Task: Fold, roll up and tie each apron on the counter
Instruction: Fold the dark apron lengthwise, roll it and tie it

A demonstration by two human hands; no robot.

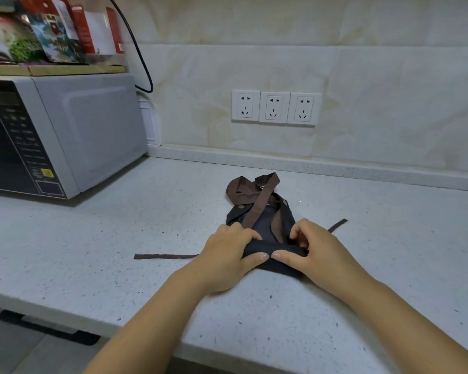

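Left hand [227, 255] and right hand [313, 252] tight round apron [267, 228] roll — speckled white counter [119, 238], microwave [87, 125], wall sockets [274, 107]

apron [265, 228]: dark matt cloth, brown straps | counter [119, 238]: smooth speckled pale stone | microwave [92, 125]: grey painted metal, satin | sockets [274, 107]: glossy white plastic | wall [389, 90]: glossy marbled tile

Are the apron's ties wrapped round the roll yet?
No: the left tie lies flat on the counter and the right tie sticks out loose beside the apron.
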